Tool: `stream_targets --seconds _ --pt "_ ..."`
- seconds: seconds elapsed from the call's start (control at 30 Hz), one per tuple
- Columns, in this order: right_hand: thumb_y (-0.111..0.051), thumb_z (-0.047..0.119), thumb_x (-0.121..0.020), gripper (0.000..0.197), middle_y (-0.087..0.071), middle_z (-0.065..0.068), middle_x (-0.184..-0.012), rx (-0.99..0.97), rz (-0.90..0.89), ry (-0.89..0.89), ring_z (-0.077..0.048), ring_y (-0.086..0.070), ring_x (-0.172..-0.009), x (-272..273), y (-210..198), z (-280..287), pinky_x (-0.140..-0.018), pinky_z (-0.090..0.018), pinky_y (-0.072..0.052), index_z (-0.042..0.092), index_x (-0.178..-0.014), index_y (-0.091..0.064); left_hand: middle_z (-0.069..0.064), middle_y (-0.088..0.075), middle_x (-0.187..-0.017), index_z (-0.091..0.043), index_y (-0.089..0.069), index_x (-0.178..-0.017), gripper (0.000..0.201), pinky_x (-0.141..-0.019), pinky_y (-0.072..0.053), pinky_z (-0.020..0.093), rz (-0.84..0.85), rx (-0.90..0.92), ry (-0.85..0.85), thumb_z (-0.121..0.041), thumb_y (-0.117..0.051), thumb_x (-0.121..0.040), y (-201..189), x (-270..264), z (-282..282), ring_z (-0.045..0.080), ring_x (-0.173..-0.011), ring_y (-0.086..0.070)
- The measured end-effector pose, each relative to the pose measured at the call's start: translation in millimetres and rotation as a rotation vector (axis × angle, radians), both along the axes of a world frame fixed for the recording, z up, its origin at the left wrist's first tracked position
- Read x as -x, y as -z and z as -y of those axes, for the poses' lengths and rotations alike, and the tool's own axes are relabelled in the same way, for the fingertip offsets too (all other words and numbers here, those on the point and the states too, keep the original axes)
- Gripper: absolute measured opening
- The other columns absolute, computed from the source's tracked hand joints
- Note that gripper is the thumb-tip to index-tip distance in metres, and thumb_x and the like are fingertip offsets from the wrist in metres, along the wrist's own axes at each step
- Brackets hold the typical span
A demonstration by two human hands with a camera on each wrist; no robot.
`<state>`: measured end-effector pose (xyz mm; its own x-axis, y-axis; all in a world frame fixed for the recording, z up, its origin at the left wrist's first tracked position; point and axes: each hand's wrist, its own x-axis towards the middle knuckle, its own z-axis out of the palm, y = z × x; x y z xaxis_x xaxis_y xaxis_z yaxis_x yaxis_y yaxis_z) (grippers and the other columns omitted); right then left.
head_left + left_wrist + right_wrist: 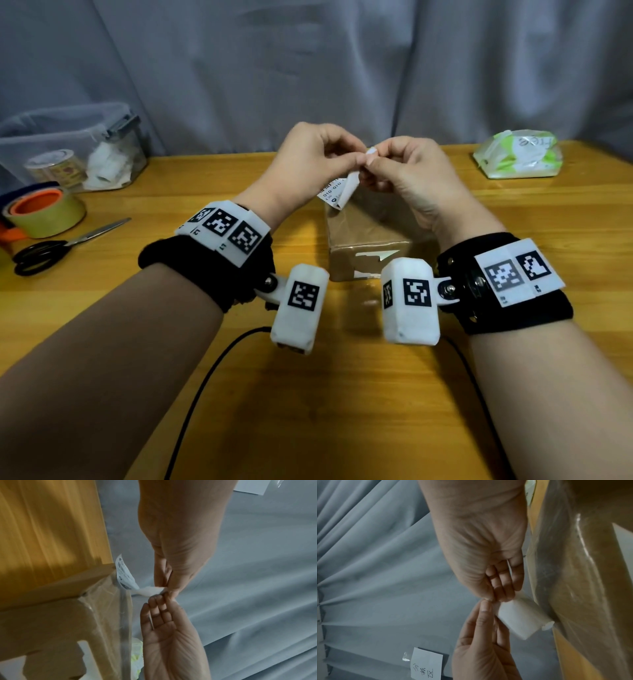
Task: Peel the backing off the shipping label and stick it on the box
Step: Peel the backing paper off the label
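A brown cardboard box [366, 246] [42, 622] [590, 574], wrapped in clear tape, stands on the wooden table [308, 411]. Above its far edge both hands hold a small white shipping label [342, 192] [124, 574] [520, 618]. The label hangs curled, with print on one side. My left hand [359, 159] [167, 588] [486, 604] pinches the label's upper end between thumb and fingers. My right hand [375, 161] [159, 597] [498, 597] pinches the same end, fingertips against the left's. I cannot tell whether the backing has come away from the label.
At the far left stand a clear plastic bin [68, 137], tape rolls [48, 212] and black-handled scissors [61, 246]. A pack of wet wipes [517, 154] lies at the far right. Black cables [205, 377] run across the near table. A grey curtain [308, 68] with a paper note [426, 665] hangs behind.
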<state>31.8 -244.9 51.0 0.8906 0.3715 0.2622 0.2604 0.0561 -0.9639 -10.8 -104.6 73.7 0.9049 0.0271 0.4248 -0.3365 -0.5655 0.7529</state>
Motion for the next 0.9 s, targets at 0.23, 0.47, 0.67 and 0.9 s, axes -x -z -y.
stream_targets --seconds 0.23,0.47,0.67,0.9 --pt "-0.061 0.005 -0.087 0.021 -0.066 0.004 -0.055 0.063 0.050 -0.013 -0.009 -0.056 -0.057 -0.2 -0.4 2.1 -0.056 -0.015 -0.044 0.012 -0.068 -0.065 0.010 -0.072 -0.077 -0.005 -0.067 -0.093 0.014 -0.081 -0.056 0.036 0.042 -0.160 -0.048 -0.012 -0.067 -0.081 -1.2 2.0 -3.9 0.018 -0.078 -0.070" --pt "-0.062 0.009 -0.086 0.022 -0.062 0.008 -0.053 0.112 0.081 0.036 0.000 -0.052 -0.050 3.2 -2.8 -0.1 -0.057 -0.015 -0.046 0.017 -0.066 -0.063 0.005 -0.067 -0.069 -0.004 -0.067 -0.092 0.013 -0.076 -0.057 0.036 0.004 -0.125 -0.070 -0.012 -0.066 -0.082 -2.6 4.6 -1.3 0.018 -0.071 -0.067" --pt "-0.061 0.010 -0.085 0.012 -0.063 -0.009 -0.069 0.022 -0.001 0.060 -0.019 -0.059 -0.069 4.1 -4.2 -2.7 -0.074 -0.036 -0.052 -0.001 -0.081 -0.065 0.009 -0.062 -0.067 -0.004 -0.062 -0.088 0.009 -0.075 -0.055 0.040 0.002 0.031 -0.028 -0.006 -0.067 -0.080 0.0 4.6 -0.9 0.022 -0.068 -0.058" --pt "-0.062 0.012 -0.087 0.015 -0.064 -0.016 -0.068 -0.101 -0.103 0.001 -0.026 -0.063 -0.064 8.5 -4.6 -2.9 -0.063 -0.030 -0.057 0.003 -0.075 -0.061 -0.003 -0.062 -0.066 -0.026 -0.047 -0.077 0.029 -0.063 -0.047 0.018 0.049 0.031 -0.021 -0.005 -0.066 -0.079 5.4 -1.1 -0.4 0.006 -0.060 -0.055"
